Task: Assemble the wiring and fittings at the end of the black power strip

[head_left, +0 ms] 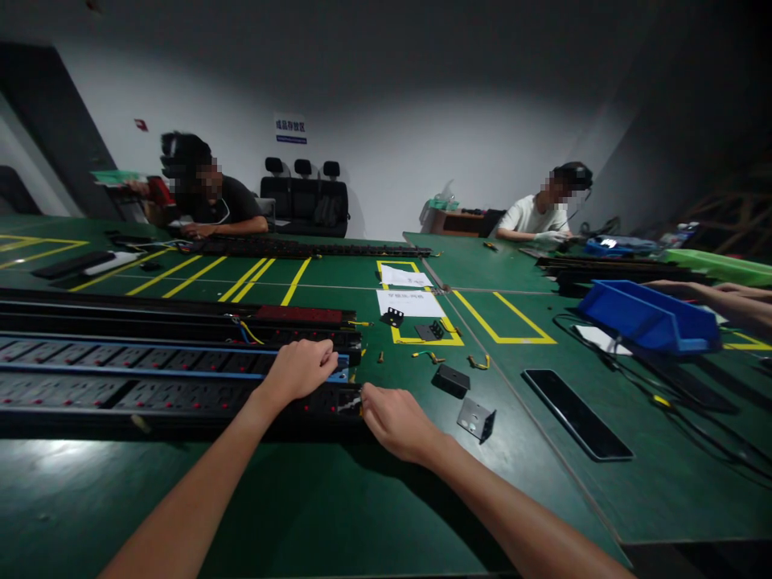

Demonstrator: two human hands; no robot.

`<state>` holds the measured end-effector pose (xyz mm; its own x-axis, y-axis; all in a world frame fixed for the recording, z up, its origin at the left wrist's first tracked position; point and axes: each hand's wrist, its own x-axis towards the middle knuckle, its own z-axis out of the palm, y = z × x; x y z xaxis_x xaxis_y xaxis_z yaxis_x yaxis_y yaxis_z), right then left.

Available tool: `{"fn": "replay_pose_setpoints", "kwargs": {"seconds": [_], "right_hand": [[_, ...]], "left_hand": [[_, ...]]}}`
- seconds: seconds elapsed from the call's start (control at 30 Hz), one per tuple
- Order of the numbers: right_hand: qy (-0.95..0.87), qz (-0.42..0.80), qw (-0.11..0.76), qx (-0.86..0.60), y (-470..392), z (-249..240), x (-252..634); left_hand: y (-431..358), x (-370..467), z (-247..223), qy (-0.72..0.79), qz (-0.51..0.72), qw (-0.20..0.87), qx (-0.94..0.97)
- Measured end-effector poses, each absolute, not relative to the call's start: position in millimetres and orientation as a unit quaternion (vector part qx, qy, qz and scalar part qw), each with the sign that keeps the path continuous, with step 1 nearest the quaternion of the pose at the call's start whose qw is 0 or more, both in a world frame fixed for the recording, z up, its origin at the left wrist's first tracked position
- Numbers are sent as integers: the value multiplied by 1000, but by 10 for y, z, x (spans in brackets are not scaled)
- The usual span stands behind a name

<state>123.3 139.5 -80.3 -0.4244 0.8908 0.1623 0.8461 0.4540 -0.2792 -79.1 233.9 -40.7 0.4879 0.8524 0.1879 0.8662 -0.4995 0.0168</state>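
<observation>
We are working at the end of the nearest power strip (181, 394): our left hand (301, 368) rests curled on top, our right hand (395, 420) pinches its end at three o'clock. The fit looks unfinished; the next move needs a steady push. A bracket (476, 418) lies nearby.

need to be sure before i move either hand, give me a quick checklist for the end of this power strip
1. Left hand resting on the power strip near its end: ok.
2. Right hand at the strip's end: ok.
3. What the right fingertips pinch: cannot tell.
4. Loose black bracket and grey bracket lying beside the right hand: ok.
5. Small yellow wire pieces scattered on the green table: not ok.
</observation>
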Motion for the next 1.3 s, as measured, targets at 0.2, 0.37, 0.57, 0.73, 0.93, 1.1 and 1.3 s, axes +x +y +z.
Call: {"fn": "replay_pose_setpoints", "kwargs": {"seconds": [0.2,0.37,0.57,0.73,0.93,1.1,1.3], "right_hand": [[-843,86,150,-510,1409,-851,1234],[-836,85,145,-522,1402,-820,1225],[-834,88,155,-522,1395,-804,1243],[-836,107,171,-510,1396,-809,1250],[-817,88,199,-534,1407,-842,1227],[-764,92,268,-580,1444,-824,1284],[-728,169,359,-559,1520,-847,1322]], "left_hand": [[2349,-778,-422,-498,-86,44,-861],[2336,-780,-414,-497,-94,44,-862],[2323,-787,-406,-497,-94,43,-861],[2329,-781,-420,-495,-95,44,-862],[2320,-787,-415,-494,-95,44,-863],[2324,-790,-418,-495,-95,39,-863],[2337,-803,-425,-490,-89,48,-866]]}}
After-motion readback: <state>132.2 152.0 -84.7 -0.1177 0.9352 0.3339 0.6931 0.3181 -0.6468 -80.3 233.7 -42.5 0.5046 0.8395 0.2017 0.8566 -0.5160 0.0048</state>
